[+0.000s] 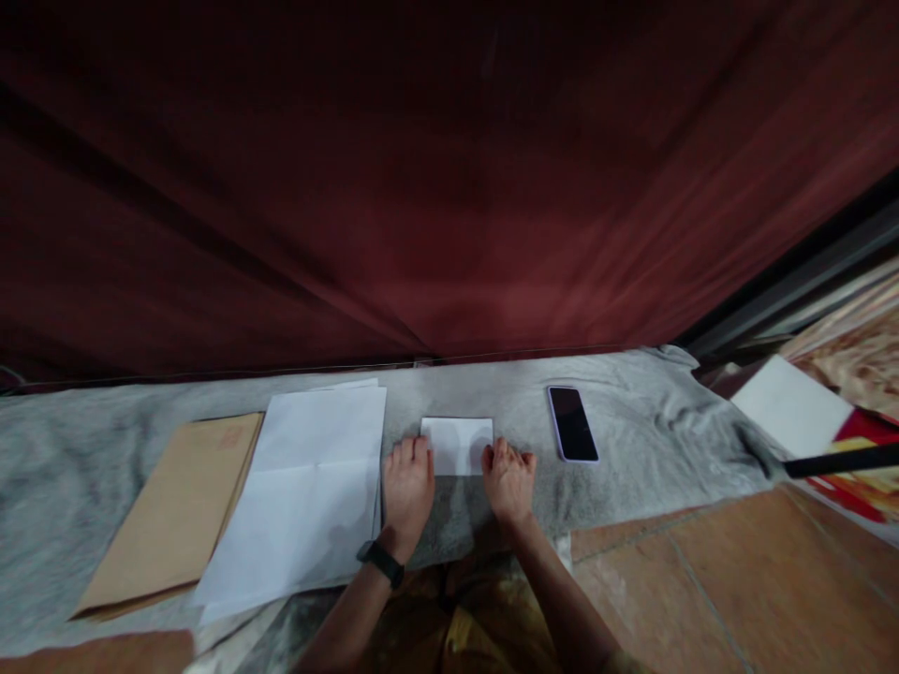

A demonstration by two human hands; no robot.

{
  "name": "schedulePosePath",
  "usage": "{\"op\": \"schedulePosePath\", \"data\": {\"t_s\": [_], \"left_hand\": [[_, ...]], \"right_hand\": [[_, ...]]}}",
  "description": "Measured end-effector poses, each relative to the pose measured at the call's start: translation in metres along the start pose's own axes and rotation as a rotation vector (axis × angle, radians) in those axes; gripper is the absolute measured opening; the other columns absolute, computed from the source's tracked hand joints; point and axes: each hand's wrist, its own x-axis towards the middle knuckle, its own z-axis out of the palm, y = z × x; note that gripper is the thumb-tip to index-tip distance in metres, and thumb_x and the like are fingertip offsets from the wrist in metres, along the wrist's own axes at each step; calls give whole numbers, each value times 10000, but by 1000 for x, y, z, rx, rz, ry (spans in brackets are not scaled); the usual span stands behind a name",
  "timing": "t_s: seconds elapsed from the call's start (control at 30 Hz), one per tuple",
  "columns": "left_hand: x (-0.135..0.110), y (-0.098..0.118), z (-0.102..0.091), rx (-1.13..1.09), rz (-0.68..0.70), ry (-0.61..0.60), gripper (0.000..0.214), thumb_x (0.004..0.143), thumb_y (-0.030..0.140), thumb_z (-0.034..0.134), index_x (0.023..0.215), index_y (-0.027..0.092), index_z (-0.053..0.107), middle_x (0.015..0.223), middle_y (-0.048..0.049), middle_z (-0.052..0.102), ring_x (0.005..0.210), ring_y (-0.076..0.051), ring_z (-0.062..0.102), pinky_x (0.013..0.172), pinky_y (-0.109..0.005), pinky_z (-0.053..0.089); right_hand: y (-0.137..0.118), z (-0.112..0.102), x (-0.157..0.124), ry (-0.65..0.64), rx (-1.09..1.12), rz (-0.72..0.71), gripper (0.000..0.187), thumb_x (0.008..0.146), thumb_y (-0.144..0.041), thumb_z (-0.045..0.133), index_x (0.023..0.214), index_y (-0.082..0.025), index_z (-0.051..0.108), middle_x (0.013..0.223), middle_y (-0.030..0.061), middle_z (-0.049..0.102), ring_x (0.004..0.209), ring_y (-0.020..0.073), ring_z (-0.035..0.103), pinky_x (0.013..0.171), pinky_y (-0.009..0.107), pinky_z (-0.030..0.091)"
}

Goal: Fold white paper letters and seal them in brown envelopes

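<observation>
A small folded piece of white paper (pixel 458 438) lies on the grey cloth in front of me, with a faint crease down its middle. At its left edge is my left hand (pixel 409 482), fingers curled and closed, the thumb side against the paper. My right hand (pixel 509 479) grips the opposite edge, its fingers bent and its thumb on the paper. The fingertips are partly hidden beneath both hands. A dark watch sits on my left wrist. Left of my left hand lies a stack of large white sheets (pixel 302 487), creased across the middle.
Brown envelopes (pixel 175 510) lie at the far left, partly under the white sheets. A phone (pixel 572 424) with a lilac edge rests to the right on the grey cloth (pixel 646 421). A dark red curtain (pixel 449 206) hangs behind. Tiled floor (pixel 653 580) shows at lower right.
</observation>
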Motion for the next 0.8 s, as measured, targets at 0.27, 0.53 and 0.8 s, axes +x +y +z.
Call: {"op": "schedulePosePath", "data": {"t_s": [0.27,0.53,0.8], "left_hand": [[-18,11,30,-62,212,19,499,1007,279,410,1492,169,449,1624,-146,355,1518,-287,295,1222,-501,287],[-19,9,38,46,245,23,547,1002,277,399,1529,132,404,1626,-190,328,1523,-316,273,1220,-515,281],[-23,-5,60,64,377,155,647,933,205,451,1567,153,334,1633,-141,340,1547,-286,205,1240,-532,238]], "right_hand": [[-1,-4,-1,5,15,9,206,1039,-236,424,928,-190,592,836,96,752,809,247,695,841,388,324],[-16,-23,1,45,153,-58,304,1025,-282,424,1202,-146,630,1100,173,724,1055,313,652,942,461,420],[-56,15,-6,14,400,-463,488,1054,-282,370,1525,-163,419,1552,93,475,1470,211,363,1196,447,377]]}}
